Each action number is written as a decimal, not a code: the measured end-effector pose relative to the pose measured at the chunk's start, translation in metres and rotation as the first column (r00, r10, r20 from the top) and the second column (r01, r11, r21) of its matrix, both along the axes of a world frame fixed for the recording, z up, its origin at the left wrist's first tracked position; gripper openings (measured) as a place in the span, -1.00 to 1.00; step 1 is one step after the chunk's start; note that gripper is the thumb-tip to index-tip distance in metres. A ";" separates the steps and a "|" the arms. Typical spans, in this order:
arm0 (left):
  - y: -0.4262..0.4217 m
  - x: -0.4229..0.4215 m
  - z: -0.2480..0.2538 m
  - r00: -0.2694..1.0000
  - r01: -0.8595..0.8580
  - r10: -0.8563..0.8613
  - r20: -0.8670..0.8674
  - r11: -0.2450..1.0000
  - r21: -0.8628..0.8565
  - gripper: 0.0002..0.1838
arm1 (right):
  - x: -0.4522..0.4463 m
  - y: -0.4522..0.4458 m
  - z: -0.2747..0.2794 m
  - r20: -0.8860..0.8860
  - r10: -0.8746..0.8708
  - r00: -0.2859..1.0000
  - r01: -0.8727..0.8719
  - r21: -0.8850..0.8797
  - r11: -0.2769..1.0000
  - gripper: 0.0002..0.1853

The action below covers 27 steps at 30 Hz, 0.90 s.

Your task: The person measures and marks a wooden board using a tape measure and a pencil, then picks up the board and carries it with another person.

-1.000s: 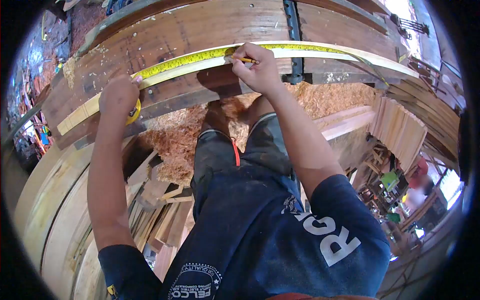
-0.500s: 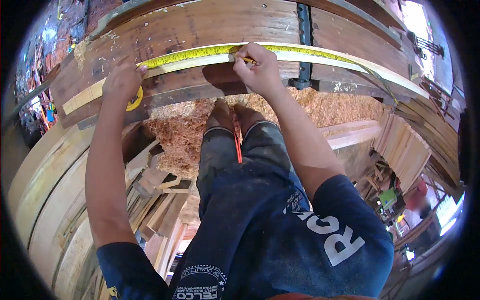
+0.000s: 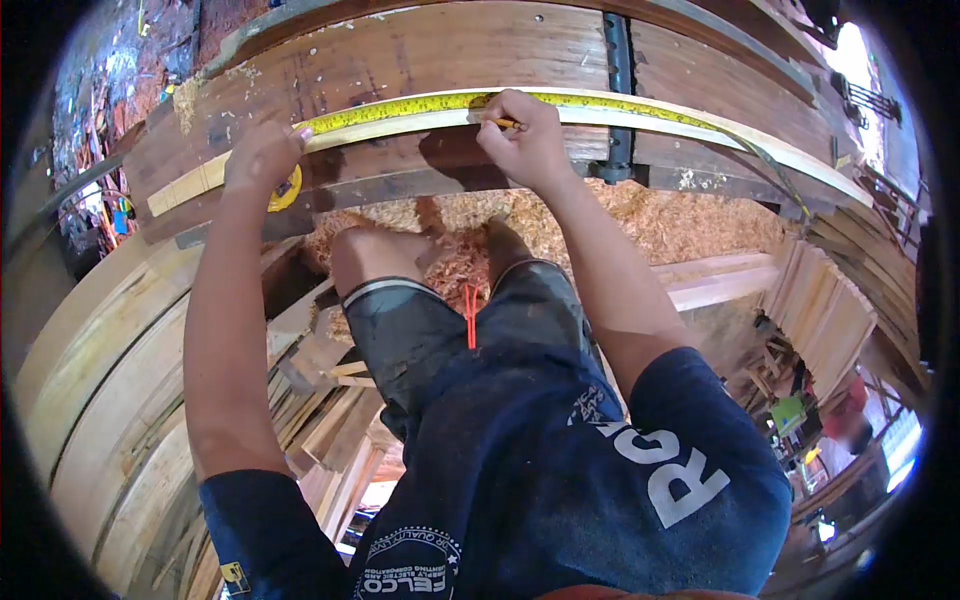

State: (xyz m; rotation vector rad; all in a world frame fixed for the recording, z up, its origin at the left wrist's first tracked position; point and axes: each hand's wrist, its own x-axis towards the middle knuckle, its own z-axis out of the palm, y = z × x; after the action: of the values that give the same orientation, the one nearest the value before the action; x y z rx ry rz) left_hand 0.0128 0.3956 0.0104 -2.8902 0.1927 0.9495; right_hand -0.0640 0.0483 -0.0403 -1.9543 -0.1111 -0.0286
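Head view: left hand (image 3: 262,158), ten o'clock, grips the tape measure (image 3: 400,106); right hand (image 3: 527,135), twelve o'clock, pinches a pencil (image 3: 509,124). Tape is best kept flat along the wood strip (image 3: 400,125), roughly ten to two.

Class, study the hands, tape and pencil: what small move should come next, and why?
Perhaps mark the wooden strip beside the tape measure: the tape lies along the strip, the left hand holds its case end, and the right hand, holding a pencil, is at the tape.
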 end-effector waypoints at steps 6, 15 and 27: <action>-0.003 0.004 0.008 0.995 -0.046 0.046 -0.085 0.999 0.008 -0.45 | 0.000 0.002 -0.004 -0.118 -0.140 0.983 0.159 0.167 0.973 -0.90; 0.002 0.006 0.004 0.997 -0.002 0.002 -0.083 1.000 -0.001 -0.43 | -0.011 -0.135 0.014 0.184 -0.435 0.881 0.456 -0.576 0.679 -0.81; 0.128 0.000 0.014 1.000 0.022 -0.021 -0.007 0.995 0.100 -0.49 | -0.009 -0.059 0.010 0.115 -0.349 0.930 0.356 -0.517 0.779 -0.82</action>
State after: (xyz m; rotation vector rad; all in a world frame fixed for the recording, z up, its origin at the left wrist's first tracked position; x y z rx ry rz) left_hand 0.0125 0.5238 0.0242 -2.7890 0.1716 0.9367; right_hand -0.0729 -0.0103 -0.0301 -2.5099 0.2754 -0.2875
